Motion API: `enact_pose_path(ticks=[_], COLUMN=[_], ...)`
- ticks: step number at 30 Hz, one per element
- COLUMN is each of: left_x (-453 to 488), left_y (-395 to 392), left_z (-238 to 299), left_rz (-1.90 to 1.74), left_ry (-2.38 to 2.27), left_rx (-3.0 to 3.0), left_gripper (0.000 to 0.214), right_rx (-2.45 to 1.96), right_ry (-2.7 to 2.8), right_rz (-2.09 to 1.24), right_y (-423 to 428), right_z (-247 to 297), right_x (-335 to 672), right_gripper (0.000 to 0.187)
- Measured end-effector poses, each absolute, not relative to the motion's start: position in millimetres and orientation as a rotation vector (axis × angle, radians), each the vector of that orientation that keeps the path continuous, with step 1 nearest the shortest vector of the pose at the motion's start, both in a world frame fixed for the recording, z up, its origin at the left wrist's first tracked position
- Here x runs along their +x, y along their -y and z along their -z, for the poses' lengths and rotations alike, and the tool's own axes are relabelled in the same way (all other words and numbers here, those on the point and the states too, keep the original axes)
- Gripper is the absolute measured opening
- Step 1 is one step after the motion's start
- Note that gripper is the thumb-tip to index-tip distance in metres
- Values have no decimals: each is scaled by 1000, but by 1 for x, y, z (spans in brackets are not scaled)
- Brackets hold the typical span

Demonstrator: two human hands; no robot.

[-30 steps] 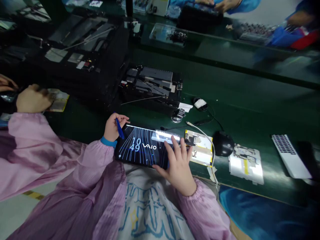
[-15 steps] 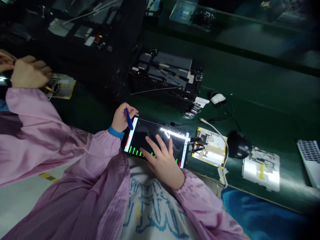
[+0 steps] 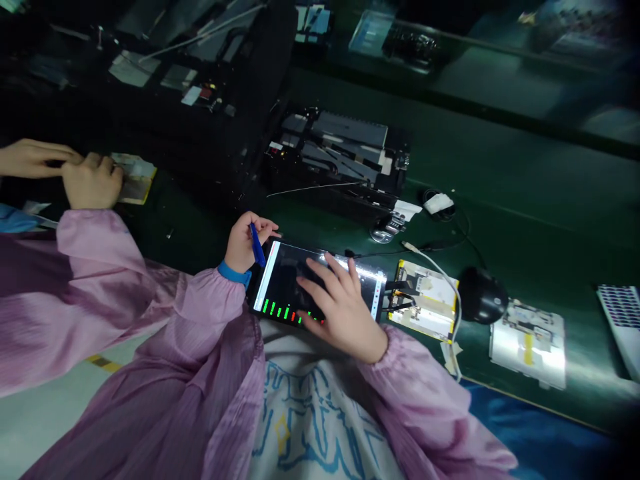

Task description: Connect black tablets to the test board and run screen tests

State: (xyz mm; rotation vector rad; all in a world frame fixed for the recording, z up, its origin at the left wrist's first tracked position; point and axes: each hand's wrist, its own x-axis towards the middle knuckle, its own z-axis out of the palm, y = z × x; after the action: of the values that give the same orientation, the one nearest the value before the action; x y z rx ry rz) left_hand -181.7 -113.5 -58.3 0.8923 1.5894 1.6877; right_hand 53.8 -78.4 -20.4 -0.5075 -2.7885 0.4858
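Note:
A tablet-sized screen [image 3: 287, 270] lies tilted in front of my body, its display dark with a white strip at the left and green and red marks along the lower edge. At its left edge, my left hand [image 3: 243, 245] is closed around a blue pen-like stick [image 3: 257, 245], whose lower end points down by the screen corner. Over the right half of the screen, my right hand [image 3: 340, 307] is spread open with fingertips at the glass; I cannot tell which ones touch. Dark ribbon cables [image 3: 400, 287] run from the screen's right side to a yellow-edged battery board [image 3: 425, 313].
A black round object [image 3: 483, 293] and a silver panel [image 3: 527, 343] sit right of the battery board. A white cable [image 3: 447, 277] crosses it. Opened device parts [image 3: 345, 150] lie behind. At left, a co-worker's hands [image 3: 93, 180] touch another yellow-edged board [image 3: 140, 179].
My right hand has slid up and to the right across the screen. My left hand keeps the blue stick. The co-worker's hands have shifted toward their board. The whole view has shifted slightly.

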Motion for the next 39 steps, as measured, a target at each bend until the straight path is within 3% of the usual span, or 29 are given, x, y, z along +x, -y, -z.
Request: enact_pose_path(ticks=[12, 20, 23, 29, 39], left_x=[-188, -188, -187, -186, -186], left_y=[119, 119, 117, 117, 117], left_z=[60, 60, 58, 57, 54], left_rz=[-1783, -1770, -1757, -1809, -1785], left_ry=[-1533, -1525, -1524, -1519, -1605], left_rx=[848, 811, 834, 921, 947], left_gripper=[31, 31, 31, 28, 28], right_rx=[-677, -500, -556, -766, -637], right_ry=[2915, 2729, 2644, 2779, 2720], right_rz=[-627, -841, -900, -693, -794], right_y=[15, 22, 24, 22, 18], right_z=[5, 1, 2, 7, -1], right_x=[-63, -37, -18, -28, -47], right_gripper=[21, 9, 9, 19, 14])
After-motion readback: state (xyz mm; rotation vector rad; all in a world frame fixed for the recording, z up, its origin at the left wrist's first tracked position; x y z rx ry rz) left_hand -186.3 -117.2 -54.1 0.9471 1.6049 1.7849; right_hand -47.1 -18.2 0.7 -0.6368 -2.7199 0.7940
